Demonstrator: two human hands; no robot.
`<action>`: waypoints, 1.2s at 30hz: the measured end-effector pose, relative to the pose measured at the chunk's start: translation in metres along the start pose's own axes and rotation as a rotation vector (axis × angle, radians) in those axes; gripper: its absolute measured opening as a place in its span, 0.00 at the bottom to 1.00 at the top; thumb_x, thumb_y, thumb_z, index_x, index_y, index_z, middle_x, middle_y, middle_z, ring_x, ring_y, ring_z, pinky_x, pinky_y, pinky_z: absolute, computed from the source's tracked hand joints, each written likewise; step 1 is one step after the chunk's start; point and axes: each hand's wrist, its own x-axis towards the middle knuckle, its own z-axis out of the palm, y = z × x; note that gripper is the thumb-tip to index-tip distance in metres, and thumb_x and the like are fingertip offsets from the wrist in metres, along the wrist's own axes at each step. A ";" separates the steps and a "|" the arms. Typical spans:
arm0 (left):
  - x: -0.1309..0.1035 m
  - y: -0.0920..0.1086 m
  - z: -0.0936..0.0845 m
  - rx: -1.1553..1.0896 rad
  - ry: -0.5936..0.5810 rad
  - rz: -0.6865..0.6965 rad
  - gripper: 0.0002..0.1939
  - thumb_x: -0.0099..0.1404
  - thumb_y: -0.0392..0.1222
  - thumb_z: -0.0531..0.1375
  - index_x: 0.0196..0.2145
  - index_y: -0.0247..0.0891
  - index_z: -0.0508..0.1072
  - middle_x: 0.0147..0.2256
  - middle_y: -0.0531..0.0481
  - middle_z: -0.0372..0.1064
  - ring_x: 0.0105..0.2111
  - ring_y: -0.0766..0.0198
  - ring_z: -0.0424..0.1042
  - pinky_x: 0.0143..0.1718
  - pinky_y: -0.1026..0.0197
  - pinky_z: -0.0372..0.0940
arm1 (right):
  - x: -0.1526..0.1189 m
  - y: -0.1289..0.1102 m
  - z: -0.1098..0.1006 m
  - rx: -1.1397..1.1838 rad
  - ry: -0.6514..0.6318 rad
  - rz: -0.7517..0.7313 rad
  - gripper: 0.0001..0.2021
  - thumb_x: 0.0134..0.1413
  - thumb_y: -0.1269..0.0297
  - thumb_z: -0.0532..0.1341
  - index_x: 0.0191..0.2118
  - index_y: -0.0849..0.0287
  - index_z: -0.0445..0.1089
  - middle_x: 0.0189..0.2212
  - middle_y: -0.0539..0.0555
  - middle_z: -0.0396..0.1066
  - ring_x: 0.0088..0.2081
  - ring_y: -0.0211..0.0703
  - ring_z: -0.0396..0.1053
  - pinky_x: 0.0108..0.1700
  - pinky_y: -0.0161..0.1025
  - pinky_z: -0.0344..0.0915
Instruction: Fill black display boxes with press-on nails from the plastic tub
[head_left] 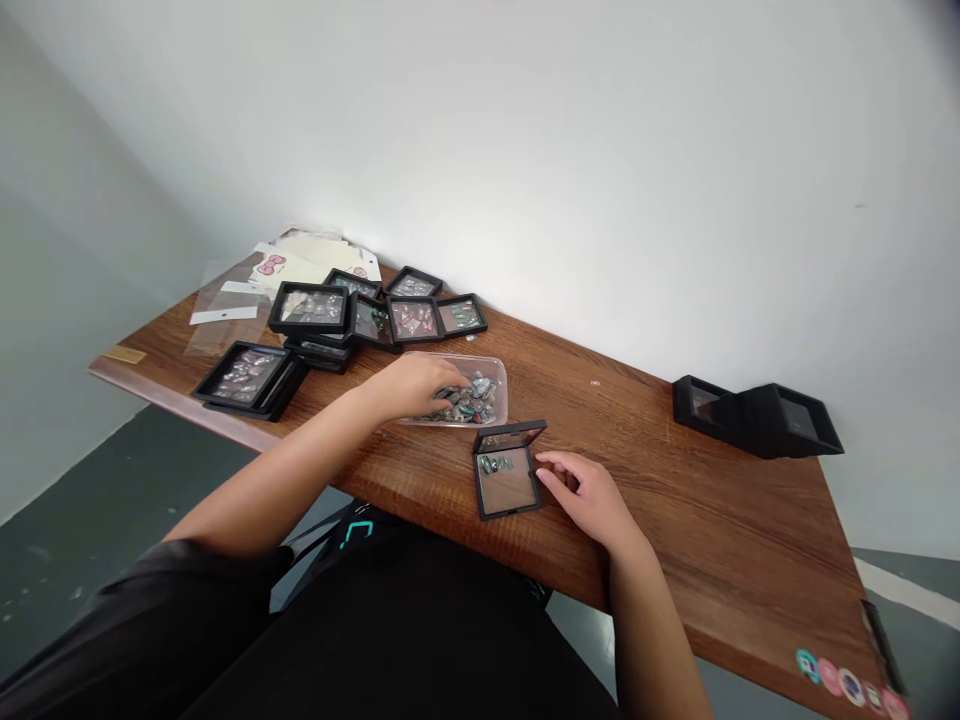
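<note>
My left hand (420, 385) reaches over a clear plastic box (501, 372), its fingers apart and low among a heap of small glossy press-on nails (480, 402). In front of my body an open black display case (510, 492) lies on the table, its lid tilted up at the back. Several green nails (496, 464) form a short row near the top of its clear film. Beside the case's right edge is my right hand (585, 492), thumb and forefinger apart with their tips at the edge, other fingers curled. I see nothing held in it.
Several black cases with nails (311, 307) are stacked and spread at the left. Behind them lie printed cards (300, 262) and clear sleeves (217, 318). More black cases (757, 415) stand by the wall at the right. Round stickers (850, 686) mark the wooden table's (637, 420) near right corner.
</note>
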 end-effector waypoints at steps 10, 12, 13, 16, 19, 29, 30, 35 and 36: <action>0.000 0.006 0.015 0.099 0.084 -0.020 0.14 0.72 0.49 0.58 0.48 0.41 0.78 0.44 0.48 0.79 0.44 0.61 0.78 0.50 0.56 0.71 | -0.003 -0.008 -0.002 -0.055 -0.071 -0.010 0.15 0.65 0.50 0.57 0.50 0.49 0.74 0.30 0.50 0.71 0.36 0.43 0.68 0.42 0.41 0.63; -0.006 0.006 0.010 0.108 0.177 -0.044 0.15 0.72 0.51 0.57 0.47 0.43 0.79 0.44 0.49 0.80 0.44 0.60 0.78 0.48 0.58 0.70 | -0.005 -0.008 -0.003 -0.056 -0.083 -0.009 0.16 0.65 0.50 0.57 0.51 0.49 0.74 0.31 0.50 0.72 0.36 0.43 0.68 0.43 0.41 0.63; -0.009 0.005 0.007 0.116 0.223 -0.061 0.16 0.72 0.52 0.57 0.47 0.43 0.79 0.44 0.48 0.80 0.44 0.59 0.79 0.47 0.59 0.69 | -0.005 -0.007 -0.004 -0.055 -0.088 -0.008 0.16 0.66 0.50 0.57 0.52 0.48 0.73 0.31 0.49 0.72 0.36 0.42 0.68 0.43 0.41 0.64; -0.015 0.003 -0.006 0.148 0.326 -0.110 0.20 0.72 0.56 0.56 0.48 0.42 0.80 0.41 0.47 0.81 0.39 0.57 0.79 0.44 0.56 0.69 | -0.007 -0.006 -0.005 -0.048 -0.098 0.000 0.16 0.66 0.50 0.56 0.53 0.48 0.72 0.33 0.49 0.73 0.36 0.42 0.68 0.43 0.41 0.65; -0.019 0.003 -0.015 0.160 0.343 -0.117 0.19 0.72 0.55 0.56 0.48 0.43 0.80 0.40 0.48 0.81 0.38 0.57 0.79 0.43 0.55 0.69 | -0.007 -0.005 -0.006 -0.043 -0.100 0.009 0.17 0.66 0.49 0.57 0.54 0.49 0.72 0.33 0.49 0.72 0.36 0.41 0.68 0.42 0.41 0.65; 0.000 0.032 0.004 0.158 0.086 -0.091 0.18 0.63 0.40 0.62 0.51 0.46 0.78 0.47 0.48 0.78 0.54 0.49 0.68 0.55 0.48 0.65 | -0.006 -0.006 -0.006 -0.041 -0.094 0.005 0.18 0.65 0.49 0.57 0.53 0.50 0.73 0.33 0.51 0.73 0.36 0.43 0.69 0.42 0.42 0.66; 0.004 0.034 0.006 0.159 0.068 -0.093 0.18 0.64 0.41 0.62 0.52 0.46 0.77 0.46 0.48 0.78 0.52 0.50 0.69 0.53 0.49 0.65 | -0.006 -0.006 -0.006 -0.040 -0.092 0.004 0.18 0.65 0.49 0.57 0.53 0.50 0.73 0.33 0.51 0.73 0.36 0.43 0.69 0.42 0.42 0.66; 0.010 0.029 0.012 0.165 0.009 -0.125 0.16 0.64 0.39 0.61 0.49 0.44 0.79 0.40 0.47 0.79 0.44 0.54 0.74 0.48 0.54 0.65 | -0.006 -0.005 -0.008 -0.026 -0.082 0.005 0.19 0.66 0.49 0.56 0.54 0.52 0.73 0.33 0.52 0.73 0.33 0.41 0.68 0.39 0.41 0.66; 0.009 0.027 0.012 0.167 0.008 -0.141 0.17 0.63 0.39 0.61 0.50 0.43 0.78 0.40 0.46 0.79 0.44 0.54 0.74 0.47 0.54 0.66 | -0.005 -0.005 -0.008 -0.024 -0.084 0.006 0.19 0.66 0.49 0.56 0.54 0.52 0.73 0.32 0.52 0.73 0.33 0.41 0.68 0.39 0.40 0.66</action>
